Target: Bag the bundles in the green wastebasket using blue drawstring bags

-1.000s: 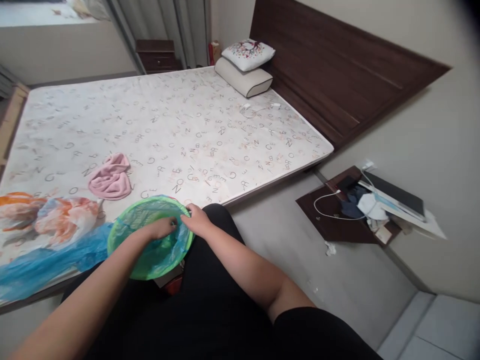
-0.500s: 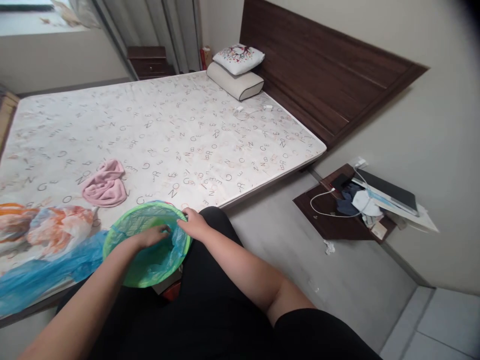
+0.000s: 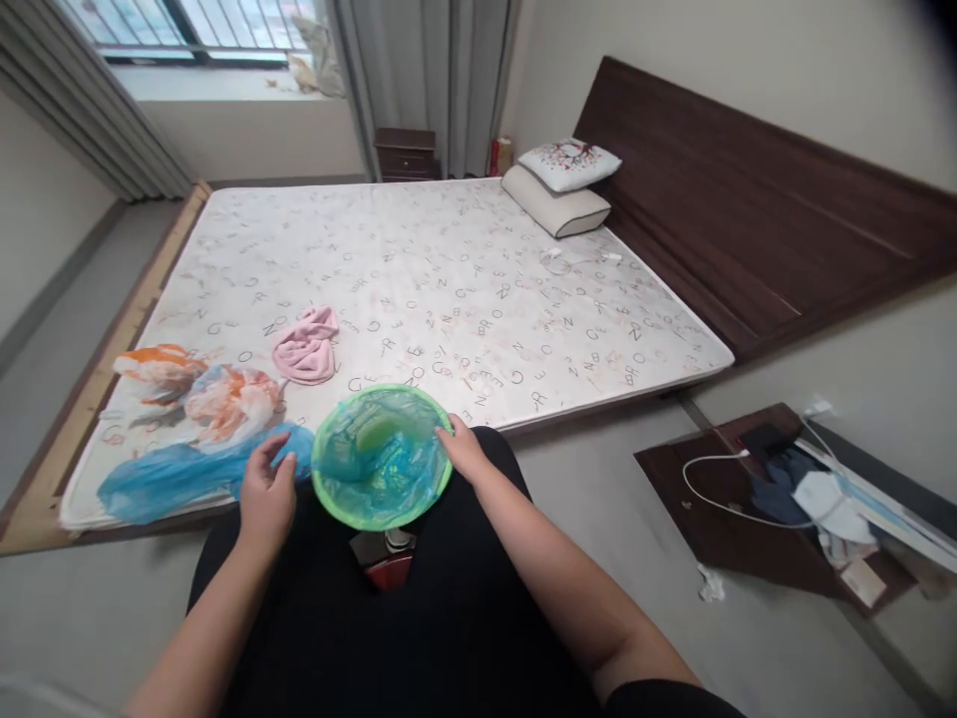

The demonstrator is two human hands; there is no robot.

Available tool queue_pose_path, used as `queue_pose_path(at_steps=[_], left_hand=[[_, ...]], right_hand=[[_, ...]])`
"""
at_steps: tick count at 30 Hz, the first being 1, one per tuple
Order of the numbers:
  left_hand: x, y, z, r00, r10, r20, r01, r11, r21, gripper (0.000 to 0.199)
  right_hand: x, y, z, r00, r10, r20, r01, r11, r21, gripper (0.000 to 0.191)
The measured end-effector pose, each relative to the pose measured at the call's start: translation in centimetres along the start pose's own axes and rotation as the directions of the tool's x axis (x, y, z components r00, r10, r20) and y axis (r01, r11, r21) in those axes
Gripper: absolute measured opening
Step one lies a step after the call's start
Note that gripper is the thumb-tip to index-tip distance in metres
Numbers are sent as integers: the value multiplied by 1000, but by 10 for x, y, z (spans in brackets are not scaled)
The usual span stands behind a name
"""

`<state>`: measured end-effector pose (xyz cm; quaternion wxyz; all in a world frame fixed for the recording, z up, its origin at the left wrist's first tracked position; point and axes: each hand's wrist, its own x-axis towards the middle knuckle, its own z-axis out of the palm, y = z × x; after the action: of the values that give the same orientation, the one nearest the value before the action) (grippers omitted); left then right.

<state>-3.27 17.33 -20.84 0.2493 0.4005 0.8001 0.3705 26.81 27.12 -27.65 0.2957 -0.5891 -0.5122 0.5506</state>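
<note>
While the right hand [image 3: 464, 451] sits with its fingers on the rim of a green round waste basket [image 3: 378, 525], we note the left hand [image 3: 267, 496] open, palm toward us, clear of that rim and just beside a crumpled blue plastic bag [image 3: 179, 477]. Hands apart. The basket sits in the lower centre of the frame, tilted toward us, above the person's black clothing [image 3: 299, 618] (what bears its weight we cannot tell; the right hand may only be steadying it). A thin blue-green plastic liner [image 3: 381, 461] lies inside, gathered against the basket's wall. Step in hand, as we read it: work on this liner. Any further handling of it calls for a second hand at the rim, since one alone leaves the far side free. Left of the basket, on the letter-printed mattress [image 3: 464, 299], lie a pink cloth [image 3: 305, 345] and an orange-and-white plastic bag [image 3: 195, 394].
</note>
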Motion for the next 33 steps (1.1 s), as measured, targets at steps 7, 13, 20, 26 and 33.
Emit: queue_pose_path(at_steps=[7, 13, 20, 26, 33], left_hand=[[8, -68, 26, 773, -507, 382, 634, 631, -446, 40], [7, -71, 29, 756, -426, 497, 641, 639, -426, 34], [2, -79, 31, 742, -402, 536, 648, 633, -423, 41], [4, -85, 35, 738, -399, 545, 654, 625, -427, 40], [2, -83, 33, 774, -389, 499, 606, 684, -406, 33]], right_hand=[[4, 16, -4, 990, 79, -120, -29, 928, 372, 48], [-5, 3, 14, 978, 168, -124, -85, 862, 499, 59], [-8, -22, 44, 976, 158, -152, -85, 911, 404, 64], [13, -46, 21, 971, 190, -142, -127, 924, 361, 72], [-6, -38, -16, 939, 258, -228, -193, 942, 274, 67]])
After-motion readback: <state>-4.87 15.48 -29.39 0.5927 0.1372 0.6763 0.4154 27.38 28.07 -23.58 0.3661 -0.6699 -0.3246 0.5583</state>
